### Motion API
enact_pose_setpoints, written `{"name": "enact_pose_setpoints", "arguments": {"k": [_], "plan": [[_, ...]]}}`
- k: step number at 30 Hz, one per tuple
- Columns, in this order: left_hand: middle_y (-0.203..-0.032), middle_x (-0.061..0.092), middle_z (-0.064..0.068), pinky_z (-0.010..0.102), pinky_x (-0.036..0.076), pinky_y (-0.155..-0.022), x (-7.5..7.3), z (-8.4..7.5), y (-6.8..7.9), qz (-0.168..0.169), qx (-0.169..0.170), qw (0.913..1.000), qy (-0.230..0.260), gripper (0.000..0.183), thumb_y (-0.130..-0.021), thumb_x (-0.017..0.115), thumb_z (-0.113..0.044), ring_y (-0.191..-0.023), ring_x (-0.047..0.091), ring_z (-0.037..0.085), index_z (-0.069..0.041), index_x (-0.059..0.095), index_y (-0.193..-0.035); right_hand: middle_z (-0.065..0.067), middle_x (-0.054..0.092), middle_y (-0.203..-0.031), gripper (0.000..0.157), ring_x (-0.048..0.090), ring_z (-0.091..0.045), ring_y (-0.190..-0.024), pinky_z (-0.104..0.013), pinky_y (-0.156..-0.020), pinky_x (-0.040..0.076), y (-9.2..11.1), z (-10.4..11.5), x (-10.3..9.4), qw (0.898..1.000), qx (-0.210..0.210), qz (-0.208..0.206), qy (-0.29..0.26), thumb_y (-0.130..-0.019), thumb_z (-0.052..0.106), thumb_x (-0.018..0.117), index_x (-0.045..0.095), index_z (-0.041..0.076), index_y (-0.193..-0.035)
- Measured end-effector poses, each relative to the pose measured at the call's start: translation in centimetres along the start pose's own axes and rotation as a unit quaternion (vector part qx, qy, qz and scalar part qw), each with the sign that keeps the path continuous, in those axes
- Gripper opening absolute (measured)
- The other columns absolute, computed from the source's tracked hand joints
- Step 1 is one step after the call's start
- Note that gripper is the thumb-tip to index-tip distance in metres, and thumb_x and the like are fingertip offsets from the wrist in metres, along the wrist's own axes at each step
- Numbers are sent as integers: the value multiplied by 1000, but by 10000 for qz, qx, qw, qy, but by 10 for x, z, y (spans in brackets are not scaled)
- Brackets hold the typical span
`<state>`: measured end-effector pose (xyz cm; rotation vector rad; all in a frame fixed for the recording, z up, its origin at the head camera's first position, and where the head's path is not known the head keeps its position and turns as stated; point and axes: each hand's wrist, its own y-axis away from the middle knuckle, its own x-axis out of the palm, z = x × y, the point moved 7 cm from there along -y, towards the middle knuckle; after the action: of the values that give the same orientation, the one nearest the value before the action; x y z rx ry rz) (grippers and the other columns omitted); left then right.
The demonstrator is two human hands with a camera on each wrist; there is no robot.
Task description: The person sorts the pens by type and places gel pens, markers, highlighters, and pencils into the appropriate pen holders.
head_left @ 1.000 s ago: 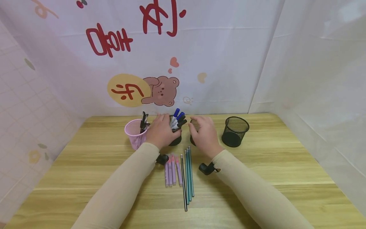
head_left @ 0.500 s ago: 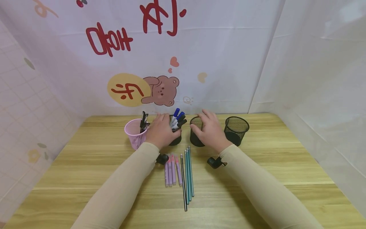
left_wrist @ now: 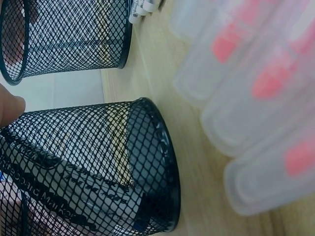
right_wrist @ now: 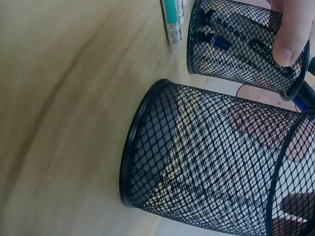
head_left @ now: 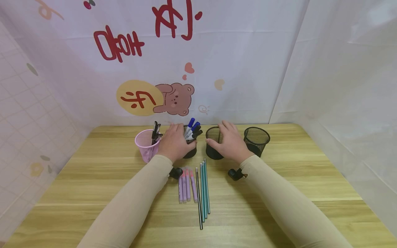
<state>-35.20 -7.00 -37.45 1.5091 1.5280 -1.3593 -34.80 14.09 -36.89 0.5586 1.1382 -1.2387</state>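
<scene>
In the head view my left hand [head_left: 175,142] grips a black mesh pen cup by its side, thumb at the front. Whiteboard markers [head_left: 193,130] with blue and black caps stand in that cup, and its mesh [left_wrist: 74,162] fills the left wrist view. Just to the right, my right hand [head_left: 231,142] spans the rim of a second mesh pen cup [head_left: 213,151], thumb at its left side and fingers across its far right. No pens show inside this cup [right_wrist: 216,162] in the right wrist view. Both cups stand upright on the table.
A pink pen cup [head_left: 144,144] with black pens stands at the left. Another black mesh cup [head_left: 256,137] stands at the right, partly behind my right hand. Several purple pens [head_left: 184,187] and a row of teal pencils [head_left: 204,193] with a black pencil [head_left: 199,203] lie in front.
My right hand has shifted rightward and spread wider, uncovering more of the second mesh cup, which stays in place. My left hand keeps its hold on the marker cup.
</scene>
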Motion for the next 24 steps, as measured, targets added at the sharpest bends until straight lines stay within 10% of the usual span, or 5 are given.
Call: {"name": "enact_pose_setpoints", "arguments": {"k": [12, 24], "plan": [[-150, 56, 17, 52, 29, -130, 2, -2, -2, 22, -26, 10000, 45, 88, -88, 68, -63, -155, 37, 41, -3, 48, -148, -23, 18, -174, 113, 17, -46, -162, -56, -132, 21, 0, -8, 5, 9969, 54, 570, 544, -94, 81, 49, 22, -2, -166], [-156, 51, 18, 52, 31, -129, 1, 0, -1, 249, -27, 9996, -123, 95, -89, 64, -68, -156, 35, 40, -1, 43, -154, -23, 16, -175, 97, 15, -43, -162, -51, -133, 17, 0, -2, 11, 9892, -224, 884, 1150, -105, 72, 32, 18, -3, -166]]}}
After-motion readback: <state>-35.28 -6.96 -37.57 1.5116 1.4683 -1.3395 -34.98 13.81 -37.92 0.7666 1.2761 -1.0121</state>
